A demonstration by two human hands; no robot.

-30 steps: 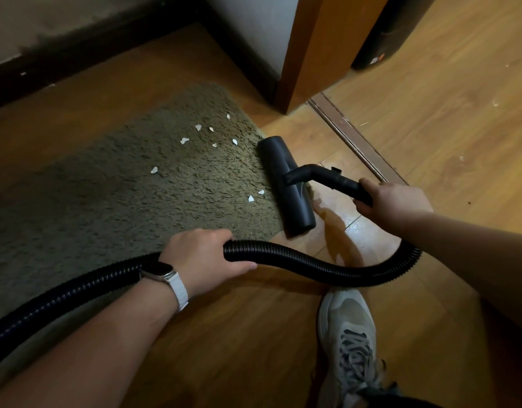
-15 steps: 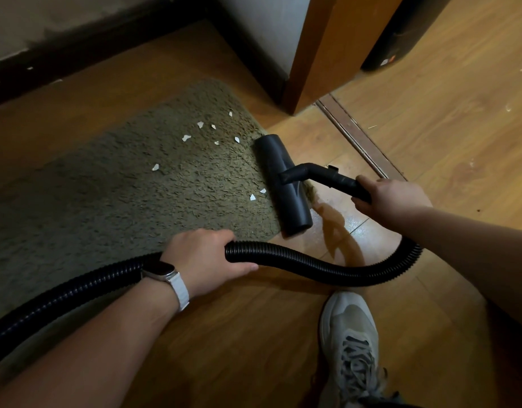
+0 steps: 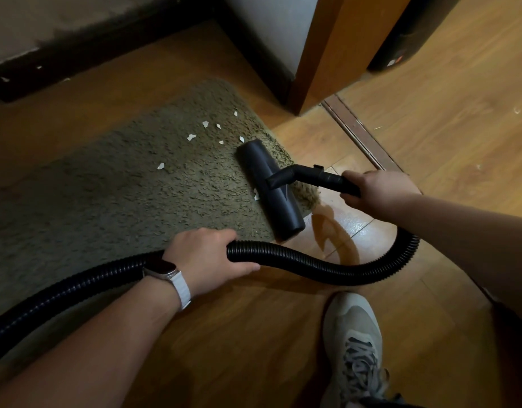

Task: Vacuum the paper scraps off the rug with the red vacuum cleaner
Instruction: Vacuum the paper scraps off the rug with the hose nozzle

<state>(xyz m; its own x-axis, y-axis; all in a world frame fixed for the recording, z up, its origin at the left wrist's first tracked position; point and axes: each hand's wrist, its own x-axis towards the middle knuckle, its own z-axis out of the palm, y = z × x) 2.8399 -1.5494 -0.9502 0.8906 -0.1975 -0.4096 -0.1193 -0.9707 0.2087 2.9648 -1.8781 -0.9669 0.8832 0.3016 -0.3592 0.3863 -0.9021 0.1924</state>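
A shaggy olive rug (image 3: 112, 201) lies on the wooden floor. Several white paper scraps (image 3: 191, 137) are scattered near its far right corner, and one scrap (image 3: 256, 194) shows at the left edge of the nozzle. The black floor nozzle (image 3: 271, 192) rests on the rug's right edge. My right hand (image 3: 377, 191) grips the black wand (image 3: 318, 176) behind the nozzle. My left hand (image 3: 207, 257) holds the ribbed black hose (image 3: 312, 265), which loops from the wand across the floor to the lower left. The vacuum's red body is out of view.
A wooden door frame (image 3: 321, 54) and a white wall corner stand behind the rug. A metal threshold strip (image 3: 359, 134) runs across the floor to the right. A dark object (image 3: 407, 39) sits past the doorway. My grey sneaker (image 3: 354, 343) is at the bottom.
The nozzle has slid left onto the rug, covering the two scraps near its left side; only one still peeks out. My right hand moved with it. My left hand stayed on the hose.
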